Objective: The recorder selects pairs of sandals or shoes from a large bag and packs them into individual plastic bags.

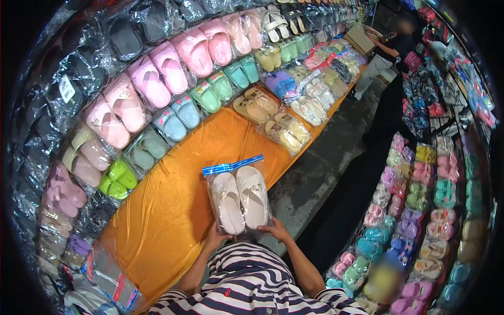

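A bagged pair of cream slippers (255, 209) is held over the orange cloth (170, 173)'s edge, its lower corners gripped by the left hand (214, 239) and the right hand (276, 231); the fingers beneath are hidden. Strap details are partly obscured by glare. The long axis is directed away from the wearer, toes toward the blue header (233, 165).

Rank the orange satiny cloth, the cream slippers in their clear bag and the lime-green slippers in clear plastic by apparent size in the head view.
1. Orange satiny cloth
2. Cream slippers
3. Lime-green slippers
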Demonstrator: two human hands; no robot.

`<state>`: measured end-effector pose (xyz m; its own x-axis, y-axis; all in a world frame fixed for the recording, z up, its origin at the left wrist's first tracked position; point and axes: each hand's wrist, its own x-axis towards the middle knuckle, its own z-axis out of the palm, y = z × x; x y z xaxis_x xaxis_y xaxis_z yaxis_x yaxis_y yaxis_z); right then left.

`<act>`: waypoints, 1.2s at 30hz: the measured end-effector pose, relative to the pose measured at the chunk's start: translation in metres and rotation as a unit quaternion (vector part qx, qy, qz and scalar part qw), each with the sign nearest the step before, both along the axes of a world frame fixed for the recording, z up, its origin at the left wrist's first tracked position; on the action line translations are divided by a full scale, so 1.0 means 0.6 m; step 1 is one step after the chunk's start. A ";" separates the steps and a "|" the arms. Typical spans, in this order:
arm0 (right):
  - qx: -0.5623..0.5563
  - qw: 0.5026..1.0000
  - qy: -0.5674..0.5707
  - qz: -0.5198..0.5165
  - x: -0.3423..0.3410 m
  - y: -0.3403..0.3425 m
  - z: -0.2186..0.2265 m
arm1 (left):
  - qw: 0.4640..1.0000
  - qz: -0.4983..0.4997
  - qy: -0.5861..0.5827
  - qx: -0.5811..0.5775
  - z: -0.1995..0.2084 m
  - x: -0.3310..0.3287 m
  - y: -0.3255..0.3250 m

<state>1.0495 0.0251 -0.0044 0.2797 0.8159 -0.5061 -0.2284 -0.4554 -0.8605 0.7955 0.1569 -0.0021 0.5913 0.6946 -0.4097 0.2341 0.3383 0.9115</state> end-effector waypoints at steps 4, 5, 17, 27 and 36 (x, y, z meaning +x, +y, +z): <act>-0.004 0.999 0.046 -0.002 0.068 0.050 0.016 | 0.999 -0.006 0.031 0.005 -0.014 0.058 0.037; -0.031 0.999 0.044 -0.005 0.084 0.064 0.019 | 0.999 0.004 0.032 0.004 -0.020 0.074 0.047; -0.027 0.997 -0.041 0.063 0.269 0.212 0.017 | 0.992 0.090 -0.042 -0.075 -0.045 0.245 0.140; -0.026 0.985 0.033 0.168 0.469 0.254 -0.028 | 0.976 0.212 0.028 -0.034 -0.050 0.418 0.056; 0.019 0.971 0.019 0.238 0.536 0.335 -0.039 | 0.950 0.299 -0.082 -0.038 -0.008 0.504 0.071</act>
